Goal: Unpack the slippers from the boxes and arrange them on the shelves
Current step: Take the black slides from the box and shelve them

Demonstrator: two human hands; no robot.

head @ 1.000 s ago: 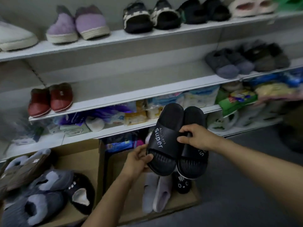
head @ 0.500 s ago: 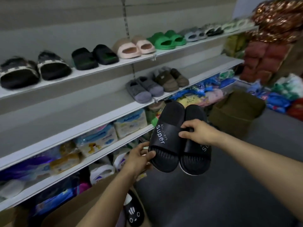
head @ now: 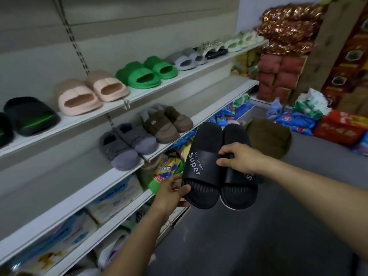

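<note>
I hold a pair of black slide slippers [head: 207,156], printed "Air-shoes super", side by side in the air in front of the shelves. My left hand [head: 172,193] grips the toe end of the left slipper from below. My right hand [head: 240,159] grips the straps where the two slippers meet. The middle shelf [head: 215,96] holds grey slippers [head: 127,145] and brown slippers [head: 166,124], with bare board to their right. The top shelf [head: 139,96] carries pink slippers [head: 89,92], green slippers [head: 146,71], grey slides [head: 187,59] and more pairs.
Packaged goods fill the lower shelves [head: 111,200]. A brown box [head: 268,136] stands on the grey floor [head: 258,236] beyond the slippers. Stacked red and gold sacks [head: 282,56] and blue and red packs [head: 328,124] crowd the far right corner.
The view has swung right along the shelves, and the cardboard boxes of slippers have dropped out of sight. Both hands keep the same hold on the black pair, now level with the middle shelf's right part.
</note>
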